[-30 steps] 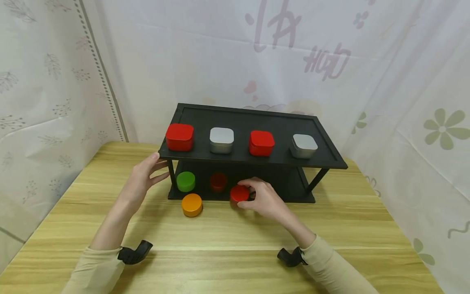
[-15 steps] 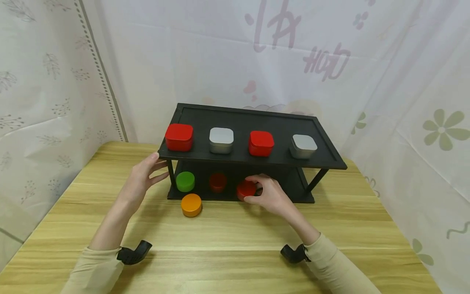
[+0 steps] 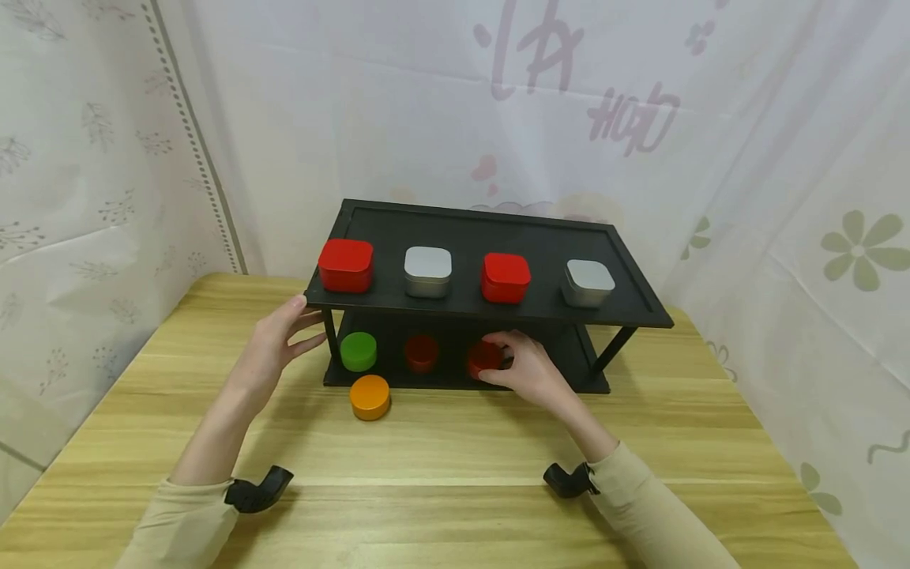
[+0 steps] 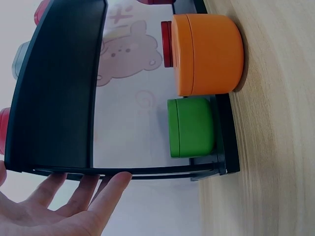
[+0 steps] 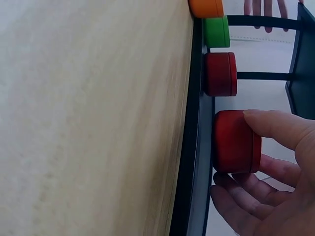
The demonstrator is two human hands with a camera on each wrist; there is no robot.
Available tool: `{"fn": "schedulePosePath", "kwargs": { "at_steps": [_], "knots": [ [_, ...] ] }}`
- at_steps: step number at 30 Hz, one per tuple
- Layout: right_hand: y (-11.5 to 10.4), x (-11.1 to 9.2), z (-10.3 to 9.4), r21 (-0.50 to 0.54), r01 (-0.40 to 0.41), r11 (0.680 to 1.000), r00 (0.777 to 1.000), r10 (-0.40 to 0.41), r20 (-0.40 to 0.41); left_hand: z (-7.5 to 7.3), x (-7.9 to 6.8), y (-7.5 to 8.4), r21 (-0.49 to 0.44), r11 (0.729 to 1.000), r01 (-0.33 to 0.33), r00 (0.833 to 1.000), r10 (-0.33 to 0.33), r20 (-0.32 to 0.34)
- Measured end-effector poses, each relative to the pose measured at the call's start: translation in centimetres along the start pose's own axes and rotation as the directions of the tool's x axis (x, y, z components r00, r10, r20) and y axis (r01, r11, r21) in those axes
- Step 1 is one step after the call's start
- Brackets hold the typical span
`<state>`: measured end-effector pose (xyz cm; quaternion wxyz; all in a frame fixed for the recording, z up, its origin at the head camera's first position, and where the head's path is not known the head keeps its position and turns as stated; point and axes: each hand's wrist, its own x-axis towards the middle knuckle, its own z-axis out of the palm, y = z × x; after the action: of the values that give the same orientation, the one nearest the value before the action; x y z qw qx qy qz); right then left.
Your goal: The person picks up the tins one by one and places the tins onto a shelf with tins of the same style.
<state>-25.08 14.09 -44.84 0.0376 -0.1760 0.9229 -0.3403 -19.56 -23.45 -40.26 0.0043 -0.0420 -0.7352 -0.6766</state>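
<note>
My right hand (image 3: 524, 367) grips a round red tin (image 5: 236, 141) on the shelf's lower tier, thumb on one side and fingers on the other. In the right wrist view the tin's base is right at the tier's surface. To its left on that tier are another round red tin (image 3: 422, 354) and a round green tin (image 3: 359, 352). My left hand (image 3: 273, 348) touches the left end of the black two-tier shelf (image 3: 469, 220), thumb at the top corner and fingers extended along the side. An orange round tin (image 4: 211, 54) stands on the table before the green one.
Along the top tier's front stand two red square tins, one at the left end (image 3: 346, 266) and one right of centre (image 3: 505, 278). Between and beyond them are silver tins, one (image 3: 428, 272) left of centre, one (image 3: 587, 284) at right. White printed cloth (image 3: 426, 95) hangs behind the wooden table (image 3: 412, 490).
My right hand has carried the red tin from the shelf's front edge rightward and back onto the lower tier, under the top. My left hand stays at the shelf's left end.
</note>
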Motion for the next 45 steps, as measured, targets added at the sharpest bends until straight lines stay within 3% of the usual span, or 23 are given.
{"fn": "schedulePosePath", "kwargs": {
  "at_steps": [45],
  "knots": [
    [1.4,0.9,-0.1,0.017,-0.039,0.999,0.997,0.038,0.068,0.1,-0.3,0.1,0.025,1.0,-0.009,1.0,0.009,0.011]
  ]
}}
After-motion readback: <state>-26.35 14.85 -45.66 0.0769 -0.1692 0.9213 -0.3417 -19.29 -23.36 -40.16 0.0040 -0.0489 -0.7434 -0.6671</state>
